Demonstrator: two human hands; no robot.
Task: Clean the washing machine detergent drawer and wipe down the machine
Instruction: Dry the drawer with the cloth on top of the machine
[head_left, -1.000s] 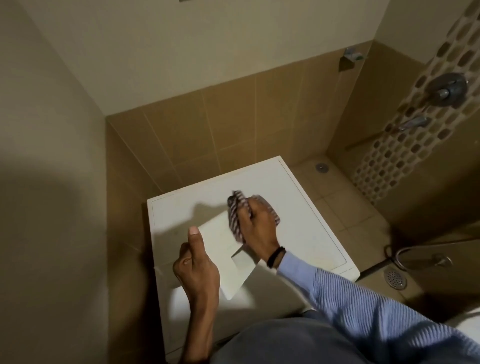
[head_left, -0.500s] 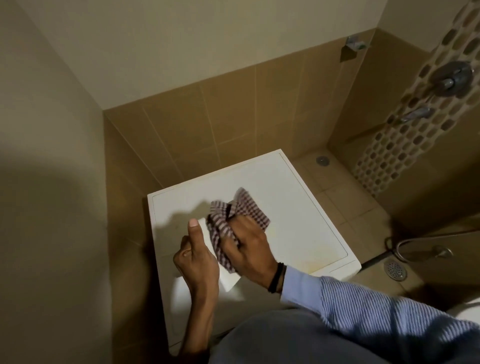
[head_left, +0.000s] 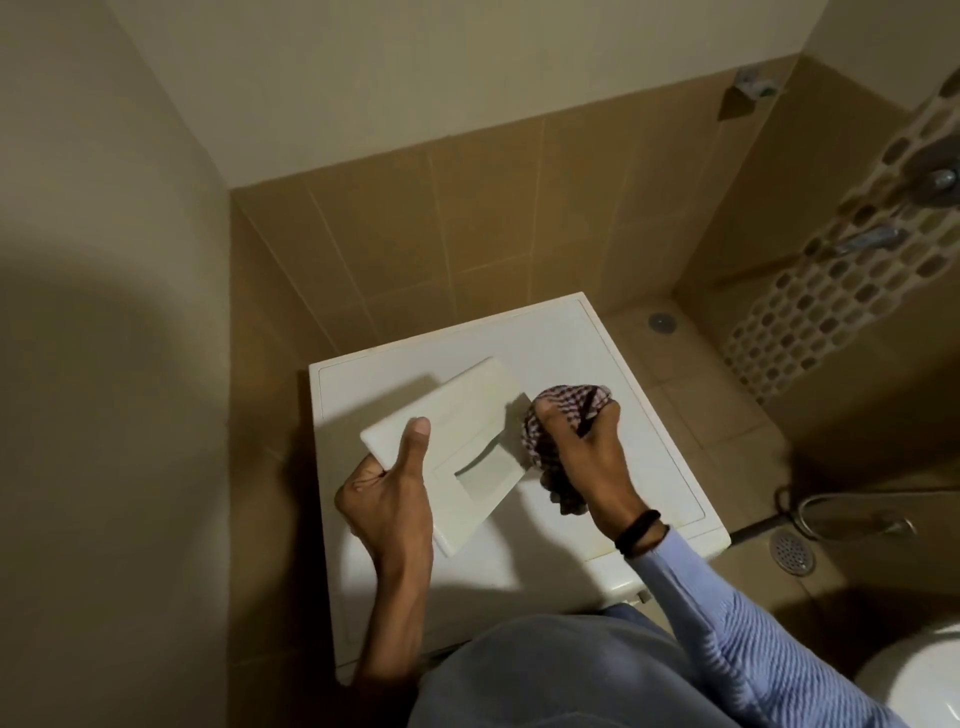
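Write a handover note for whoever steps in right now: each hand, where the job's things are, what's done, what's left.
Left hand: grip shut on the detergent drawer, thumb on its white front panel, held above the washing machine top.
Right hand: grip shut on the bunched checkered cloth, at the drawer's right edge.
Done: drawer is out of the machine.
Left: finish wiping the drawer, refit it, wipe the machine. How clean the drawer is cannot be told.
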